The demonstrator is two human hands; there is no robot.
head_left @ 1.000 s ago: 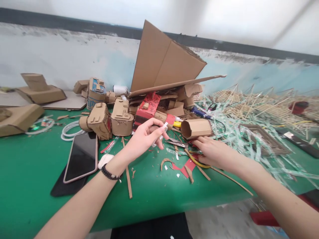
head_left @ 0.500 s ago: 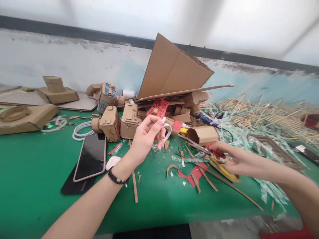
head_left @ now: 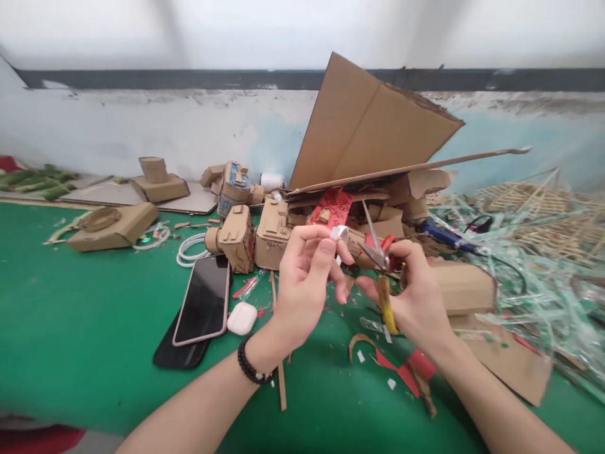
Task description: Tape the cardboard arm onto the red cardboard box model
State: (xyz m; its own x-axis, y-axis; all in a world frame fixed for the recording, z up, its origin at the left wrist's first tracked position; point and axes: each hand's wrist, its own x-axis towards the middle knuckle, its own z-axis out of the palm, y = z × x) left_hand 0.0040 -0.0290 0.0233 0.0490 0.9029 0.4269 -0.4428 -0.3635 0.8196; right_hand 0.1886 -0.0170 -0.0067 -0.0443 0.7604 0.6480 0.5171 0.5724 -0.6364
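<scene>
My left hand pinches a small curled white strip between thumb and fingertips, above the middle of the table. Its exact material is hard to make out. A pair of scissors with one red and one yellow handle is in my right hand. The blades stand apart and point up and left, close to the strip but not visibly touching it. Behind the hands lies a red patterned paper piece. Cardboard offcuts and a curved cardboard strip lie below them.
Cardboard camera-like models stand left of centre, near a phone and a white earphone case. A big cardboard sheet leans against the wall. A blue-handled tool and tangled clear plastic strips occupy the right.
My right hand has brought the scissors up and left, close to the strip, and their blades have spread. The view has shifted left. My left hand still pinches the white strip.
</scene>
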